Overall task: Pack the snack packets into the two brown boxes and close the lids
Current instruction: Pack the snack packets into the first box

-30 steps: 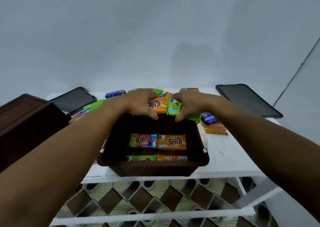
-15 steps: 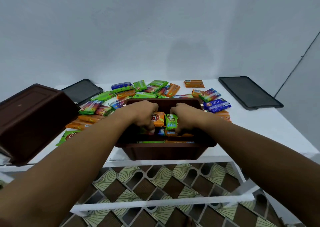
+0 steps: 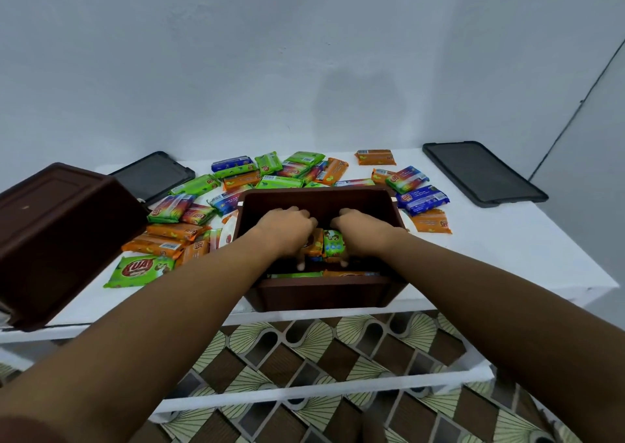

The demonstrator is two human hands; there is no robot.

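Observation:
An open brown box (image 3: 318, 293) stands at the table's front edge. Both my hands reach down inside it. My left hand (image 3: 287, 229) grips an orange packet (image 3: 316, 244), and my right hand (image 3: 363, 231) grips a green packet (image 3: 334, 243) beside it. Under them lie more packets along the box's near wall. A second brown box (image 3: 57, 236) sits tipped at the far left. Several loose snack packets (image 3: 236, 185), green, orange and blue, are spread across the white table (image 3: 507, 256) behind and left of the open box.
Two dark lids lie flat on the table, one at the back left (image 3: 154, 177) and one at the back right (image 3: 482, 172). A white wall rises close behind. Patterned floor tiles (image 3: 321, 351) show below the table's front rail.
Both hands have carried the orange and green packets from above the box's far rim down into the box. The view has tilted, showing more of the table.

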